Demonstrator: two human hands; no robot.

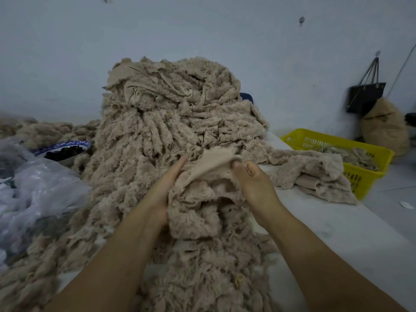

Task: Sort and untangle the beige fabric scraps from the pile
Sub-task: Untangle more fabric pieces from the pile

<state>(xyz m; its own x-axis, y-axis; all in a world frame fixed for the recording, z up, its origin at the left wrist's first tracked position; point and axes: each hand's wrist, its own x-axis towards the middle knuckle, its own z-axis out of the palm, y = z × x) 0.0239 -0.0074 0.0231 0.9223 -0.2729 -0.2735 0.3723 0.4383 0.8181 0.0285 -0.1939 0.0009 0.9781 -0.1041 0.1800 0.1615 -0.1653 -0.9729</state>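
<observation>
A tall pile of beige fleecy fabric scraps (171, 113) rises on the white table (337, 233) in front of me and spills toward me. I hold one beige scrap (198, 199) up before the pile, its smooth backing on top and fleece hanging below. My left hand (164, 188) holds its left edge, the fingers behind the cloth. My right hand (252, 179) pinches its upper right edge with curled fingers. A few flattened scraps (315, 174) lie stacked on the table to the right.
A yellow plastic basket (360, 158) with some scraps stands off the table's right edge. A blue-patterned bowl of dark pieces (65, 149) and crumpled clear plastic bags (33, 188) lie at left. A black bag (365, 95) hangs on the wall above a stuffed sack (385, 124).
</observation>
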